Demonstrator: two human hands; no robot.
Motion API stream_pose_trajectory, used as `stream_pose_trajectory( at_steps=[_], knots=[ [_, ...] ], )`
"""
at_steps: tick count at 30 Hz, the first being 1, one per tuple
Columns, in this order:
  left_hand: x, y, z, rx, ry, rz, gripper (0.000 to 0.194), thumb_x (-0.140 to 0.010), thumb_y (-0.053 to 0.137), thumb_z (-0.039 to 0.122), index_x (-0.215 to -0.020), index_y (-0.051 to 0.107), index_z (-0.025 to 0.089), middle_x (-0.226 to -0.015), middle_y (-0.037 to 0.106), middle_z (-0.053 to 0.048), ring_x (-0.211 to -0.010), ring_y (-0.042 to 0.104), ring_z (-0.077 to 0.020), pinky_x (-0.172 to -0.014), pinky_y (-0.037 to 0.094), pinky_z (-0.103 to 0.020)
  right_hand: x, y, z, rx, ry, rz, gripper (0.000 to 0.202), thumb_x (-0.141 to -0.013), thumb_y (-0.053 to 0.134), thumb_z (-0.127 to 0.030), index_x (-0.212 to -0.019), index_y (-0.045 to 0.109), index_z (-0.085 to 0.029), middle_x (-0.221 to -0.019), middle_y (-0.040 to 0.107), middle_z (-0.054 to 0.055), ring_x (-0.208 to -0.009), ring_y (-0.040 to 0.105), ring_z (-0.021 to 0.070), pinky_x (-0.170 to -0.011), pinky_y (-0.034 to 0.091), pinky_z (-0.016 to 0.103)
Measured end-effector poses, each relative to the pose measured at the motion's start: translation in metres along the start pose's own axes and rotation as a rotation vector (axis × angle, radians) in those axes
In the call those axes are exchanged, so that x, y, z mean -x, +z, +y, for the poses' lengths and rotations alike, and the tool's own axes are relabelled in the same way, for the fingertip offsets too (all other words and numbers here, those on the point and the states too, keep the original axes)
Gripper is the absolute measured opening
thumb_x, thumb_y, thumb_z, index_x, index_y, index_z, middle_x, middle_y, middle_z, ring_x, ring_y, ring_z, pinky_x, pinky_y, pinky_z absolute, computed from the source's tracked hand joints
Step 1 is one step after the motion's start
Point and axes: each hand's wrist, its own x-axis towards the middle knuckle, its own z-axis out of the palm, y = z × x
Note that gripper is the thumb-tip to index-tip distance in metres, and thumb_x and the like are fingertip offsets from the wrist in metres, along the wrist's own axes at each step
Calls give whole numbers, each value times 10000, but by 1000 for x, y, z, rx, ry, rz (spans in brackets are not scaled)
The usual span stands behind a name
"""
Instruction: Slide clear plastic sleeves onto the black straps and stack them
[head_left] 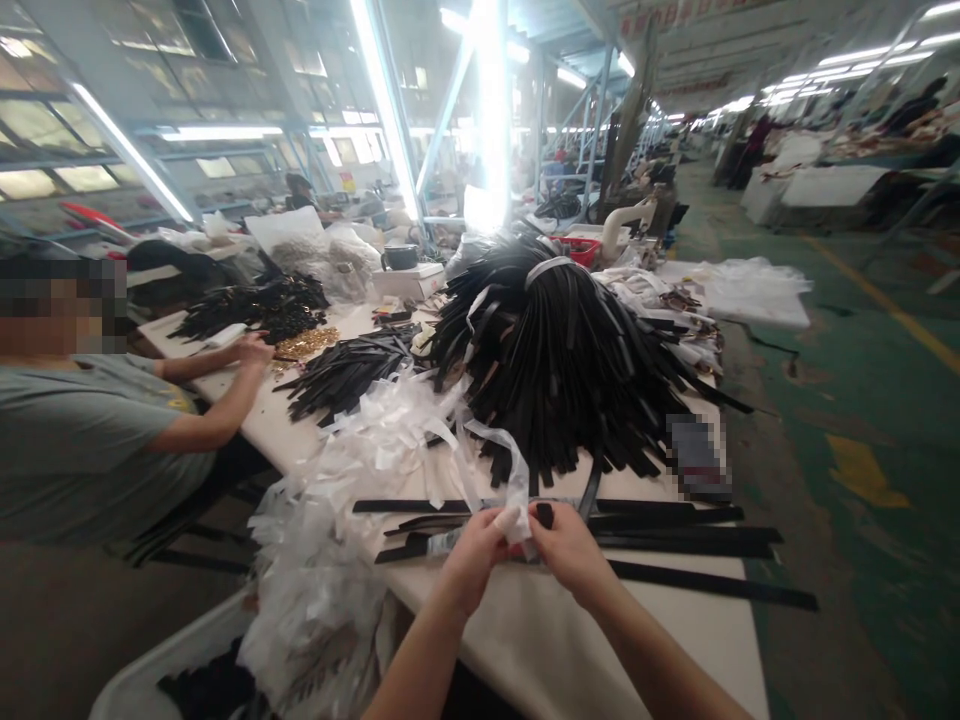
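My left hand (480,550) is closed on a translucent white strip (516,480) that curls up from between its fingertips. Close beside it, my right hand (566,545) pinches the end of a black strap (544,515). Several long black straps (697,580) lie across the table in front of and behind my hands. Beyond them rises a large tied bundle of black straps (555,350). To the left a heap of white strips (322,560) hangs over the table edge.
A person (90,430) sits at the left, hands near gold-coloured pieces (307,343). A smaller pile of black straps (352,370) lies mid-table. A white bin (135,680) stands below at lower left.
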Motion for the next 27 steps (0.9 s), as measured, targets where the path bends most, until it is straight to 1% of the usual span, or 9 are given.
stream_pose_trajectory(
  at_steps=[4,6,10,13,15,18,21,23,27],
  knots=[
    [11,3,-2,158,97,-127,580,-848,614,682,-1092,770,180,-1127,726,-153,-1039,666,-278,-900,518,-377,-2,-1,1,50,20,60,401,-880,639,-489,-660,651,-154,-613,669,31,-583,590,169,-568,412,249],
    [10,1,3,118,132,-149,596,-849,613,679,-1152,751,185,-1126,724,-157,-1024,670,-286,-846,532,-369,0,0,0,62,10,58,445,-892,625,-524,-643,641,-156,-611,666,32,-566,567,157,-556,394,247],
    [-2,-1,4,-64,166,69,412,-794,766,501,-1028,768,162,-899,743,-109,-719,671,-211,-575,495,-271,8,2,0,60,2,-64,483,-914,596,-554,-657,669,-151,-607,685,42,-563,566,157,-573,397,252],
    [-7,1,-2,49,205,210,423,-816,714,554,-917,767,146,-869,746,-112,-702,674,-203,-572,494,-266,13,1,2,48,-9,-92,391,-912,620,-495,-744,710,-154,-618,708,38,-590,583,166,-608,415,255],
    [-6,3,-7,119,180,175,475,-822,682,594,-927,771,139,-881,750,-123,-721,687,-211,-602,509,-278,15,-1,4,45,-9,-76,387,-927,596,-469,-727,710,-157,-585,683,27,-560,555,158,-590,404,254],
    [-3,6,-12,2,122,36,404,-777,765,512,-893,784,126,-773,741,-98,-620,655,-179,-615,511,-281,14,-7,6,103,-18,-58,434,-936,569,-426,-601,649,-161,-551,612,15,-568,540,156,-593,399,260],
    [-4,5,-11,-63,178,161,301,-739,826,419,-814,787,131,-728,740,-73,-623,653,-163,-664,521,-274,14,-10,4,182,-34,-13,118,-841,646,-273,-821,684,-164,-707,639,6,-675,579,175,-660,437,273],
    [-6,3,-7,13,216,297,297,-718,843,417,-774,780,133,-752,750,-73,-646,661,-158,-673,525,-268,18,-11,-2,204,-69,7,228,-804,621,-182,-1028,661,-183,-862,661,16,-790,606,194,-746,468,293],
    [-9,4,4,176,257,397,315,-669,881,407,-739,749,130,-718,726,-53,-609,639,-129,-611,511,-236,45,-11,-30,152,-241,0,212,-975,454,-244,-1041,652,-206,-1069,671,74,-1009,624,225,-919,476,337]
  ],
)
